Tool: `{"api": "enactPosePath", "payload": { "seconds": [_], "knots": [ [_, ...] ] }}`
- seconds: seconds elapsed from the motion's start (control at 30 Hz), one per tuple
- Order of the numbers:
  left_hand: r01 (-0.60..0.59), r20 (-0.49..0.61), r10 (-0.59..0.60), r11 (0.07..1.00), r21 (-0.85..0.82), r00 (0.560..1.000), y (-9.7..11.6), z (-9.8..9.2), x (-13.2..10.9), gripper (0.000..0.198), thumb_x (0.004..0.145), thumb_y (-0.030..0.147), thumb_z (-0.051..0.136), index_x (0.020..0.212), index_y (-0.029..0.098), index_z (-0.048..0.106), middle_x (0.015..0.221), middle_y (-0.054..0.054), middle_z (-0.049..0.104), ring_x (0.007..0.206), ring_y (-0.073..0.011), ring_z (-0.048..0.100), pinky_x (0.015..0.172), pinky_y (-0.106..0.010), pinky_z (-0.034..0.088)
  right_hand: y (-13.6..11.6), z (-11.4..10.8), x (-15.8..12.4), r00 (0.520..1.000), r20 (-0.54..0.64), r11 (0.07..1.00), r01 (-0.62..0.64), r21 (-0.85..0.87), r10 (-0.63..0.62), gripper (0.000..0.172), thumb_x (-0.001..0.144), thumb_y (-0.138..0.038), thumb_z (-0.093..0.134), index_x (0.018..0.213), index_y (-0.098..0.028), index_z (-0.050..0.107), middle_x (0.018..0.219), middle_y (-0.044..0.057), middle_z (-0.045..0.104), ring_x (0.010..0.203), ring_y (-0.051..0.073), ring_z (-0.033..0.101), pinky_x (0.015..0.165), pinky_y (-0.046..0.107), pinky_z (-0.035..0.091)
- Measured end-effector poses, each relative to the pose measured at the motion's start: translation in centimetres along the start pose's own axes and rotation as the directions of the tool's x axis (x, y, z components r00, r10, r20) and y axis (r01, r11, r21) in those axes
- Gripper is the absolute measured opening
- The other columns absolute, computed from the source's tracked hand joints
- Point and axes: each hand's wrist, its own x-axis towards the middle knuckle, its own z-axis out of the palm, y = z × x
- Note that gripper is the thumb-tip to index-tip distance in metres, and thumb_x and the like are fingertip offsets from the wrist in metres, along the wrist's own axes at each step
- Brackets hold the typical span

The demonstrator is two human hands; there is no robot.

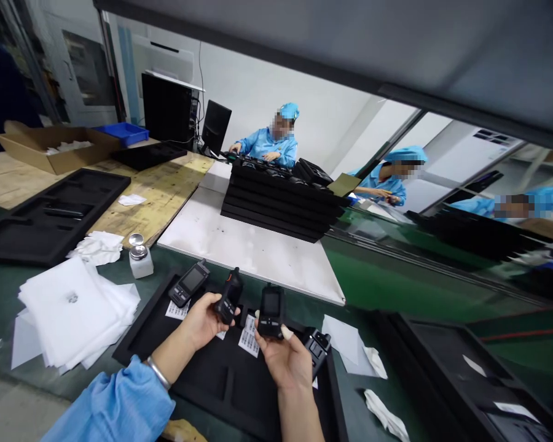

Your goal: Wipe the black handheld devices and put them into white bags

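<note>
My left hand (pixel 203 320) grips a black handheld radio (pixel 228 296) with an orange spot near its top. My right hand (pixel 284 356) holds a second black radio (pixel 271 312), screen facing me. Both are raised over a black moulded tray (pixel 221 374) in front of me. A third radio (pixel 188 283) lies on the tray's far left corner. Another black device (pixel 319 348) rests at the tray's right side, just beside my right hand. White barcode labels (pixel 249 336) lie on the tray under the hands.
A pile of white sheets (pixel 71 313) and a small metal-capped bottle (pixel 141 256) sit to the left. Black trays are stacked (pixel 281 199) on a white board beyond. Another black tray (pixel 461 368) lies at right. People in blue coats work at the far side.
</note>
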Motion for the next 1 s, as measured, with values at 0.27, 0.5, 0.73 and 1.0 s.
{"api": "enactPosePath", "payload": {
  "seconds": [0.27, 0.5, 0.73, 1.0],
  "knots": [
    [0.094, -0.038, -0.105, 0.971, -0.221, 0.994, -0.9, -0.2, 0.3, 0.031, 0.097, 0.033, 0.039, 0.096, 0.009, 0.058, 0.081, -0.015, 0.071, 0.066, -0.0206, 0.069, 0.053, -0.026, 0.053, 1.0, 0.4, 0.4, 0.985, 0.048, 0.952, -0.171, 0.254, 0.164, 0.022, 0.075, -0.031, 0.066, 0.092, -0.016, 0.066, 0.108, 0.012, 0.071, 0.115, 0.027, 0.061, 0.102, 0.047, 0.047],
    [0.116, -0.121, -0.133, 0.983, -0.14, 0.984, -0.5, -0.7, -3.5, 0.036, 0.094, 0.032, 0.055, 0.11, 0.0, 0.057, 0.085, -0.022, 0.072, 0.083, -0.0277, 0.073, 0.083, -0.035, 0.057, 1.1, -1.7, -4.0, 0.988, -0.058, 0.989, -0.143, 0.035, 0.144, 0.038, 0.067, -0.039, 0.081, 0.092, -0.013, 0.069, 0.105, 0.014, 0.071, 0.107, 0.03, 0.065, 0.098, 0.044, 0.051],
    [-0.179, 0.018, 0.206, 0.797, 0.577, 0.978, -2.4, -2.8, -7.4, 0.048, 0.085, 0.038, 0.063, 0.127, 0.016, 0.057, 0.11, -0.013, 0.071, 0.094, -0.0255, 0.07, 0.09, -0.042, 0.054, -1.2, -6.0, -8.0, 0.751, -0.28, 0.436, 0.013, -0.9, -0.599, 0.074, 0.072, -0.063, 0.07, 0.124, -0.012, 0.06, 0.102, 0.015, 0.067, 0.078, 0.027, 0.063, 0.069, 0.039, 0.052],
    [-0.54, 0.569, 0.103, -0.215, 0.814, 0.816, -5.9, 2.3, -4.8, 0.06, 0.083, 0.023, 0.062, 0.141, 0.017, 0.049, 0.153, -0.013, 0.039, 0.138, -0.0316, 0.04, 0.111, -0.049, 0.04, -1.0, -4.2, -4.0, 0.624, -0.271, 0.35, 0.006, -0.937, -0.733, 0.084, 0.063, -0.041, 0.079, 0.135, -0.011, 0.051, 0.134, 0.025, 0.045, 0.118, 0.045, 0.047, 0.089, 0.052, 0.044]
  ]
}}
